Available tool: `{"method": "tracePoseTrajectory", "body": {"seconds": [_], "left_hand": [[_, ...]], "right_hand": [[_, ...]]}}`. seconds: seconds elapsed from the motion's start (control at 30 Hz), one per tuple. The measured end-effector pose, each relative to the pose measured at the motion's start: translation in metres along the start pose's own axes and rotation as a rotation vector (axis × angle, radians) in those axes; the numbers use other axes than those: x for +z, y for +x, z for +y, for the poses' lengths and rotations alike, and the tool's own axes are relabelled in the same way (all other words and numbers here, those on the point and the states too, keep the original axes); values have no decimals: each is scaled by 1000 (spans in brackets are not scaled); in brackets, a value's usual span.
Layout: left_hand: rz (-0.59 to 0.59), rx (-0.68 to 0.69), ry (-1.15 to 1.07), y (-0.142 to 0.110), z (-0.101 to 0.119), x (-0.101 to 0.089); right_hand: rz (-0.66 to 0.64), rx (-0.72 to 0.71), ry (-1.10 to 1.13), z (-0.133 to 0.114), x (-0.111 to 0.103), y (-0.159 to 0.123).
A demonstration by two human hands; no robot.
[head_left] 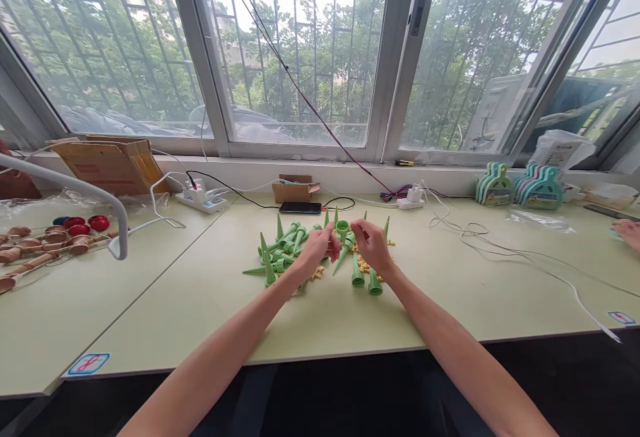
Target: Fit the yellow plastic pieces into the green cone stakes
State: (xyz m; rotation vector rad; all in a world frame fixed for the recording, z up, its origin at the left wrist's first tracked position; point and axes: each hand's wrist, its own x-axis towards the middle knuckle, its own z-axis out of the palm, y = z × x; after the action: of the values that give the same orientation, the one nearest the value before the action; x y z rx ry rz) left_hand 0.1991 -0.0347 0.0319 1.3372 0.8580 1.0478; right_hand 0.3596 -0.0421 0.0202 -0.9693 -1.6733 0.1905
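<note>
Both of my hands are over a pile of green plastic cone-shaped spikes (295,238) on the table. My left hand (319,249) has its fingers curled together at the middle of the pile; what they hold, if anything, is hidden. My right hand (371,245) is pinched, thumb against fingers, and any small part in it is too small to make out. Between the hands show a round open spike end (342,226) and a slanted spike (343,254). Small yellow plastic pieces (364,266) lie under my right hand, near two spikes (375,283) with open ends facing me.
Behind the pile are a black phone (301,207) and a small cardboard box (295,190). Power strips (203,202) and loose white cables (525,260) lie around. Wooden toys (55,240) are at left, hanger-like plastic pieces (537,187) at right. Another person's hand (627,231) shows at the right edge.
</note>
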Motion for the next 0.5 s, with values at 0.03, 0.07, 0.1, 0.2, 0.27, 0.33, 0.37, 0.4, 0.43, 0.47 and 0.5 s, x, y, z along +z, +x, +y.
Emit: {"method": "tracePoseTrajectory", "body": {"seconds": [0.03,0.07,0.1,0.2,0.27,0.33,0.37,0.4,0.43,0.47,0.5], "left_hand": [[-25,-21,-10,0,0,0],[-45,-40,-18,0,0,0],[-60,-55,-25,-1,1,0],[-90,-82,-21,-2,1,0],[-97,-82,-5,-3,2,0],[-99,-75,9,-3,2,0],[-100,-71,13,-3,2,0],[-102,-65,17,-4,2,-1],[-103,-59,21,-4,2,-1],[-103,-51,25,-4,1,-1],[-103,-43,31,-4,1,-1]], "right_hand": [[-10,-3,7,-1,0,0],[-20,-5,13,-2,0,0],[-29,-5,19,-2,-1,0],[-51,8,31,-2,0,-1],[-55,21,32,-1,0,-1],[-59,30,33,1,1,-1],[-61,33,32,1,1,-1],[-64,36,32,2,1,-1],[-67,40,32,2,2,-1],[-70,44,33,3,2,-1],[-73,49,34,3,2,-1]]}}
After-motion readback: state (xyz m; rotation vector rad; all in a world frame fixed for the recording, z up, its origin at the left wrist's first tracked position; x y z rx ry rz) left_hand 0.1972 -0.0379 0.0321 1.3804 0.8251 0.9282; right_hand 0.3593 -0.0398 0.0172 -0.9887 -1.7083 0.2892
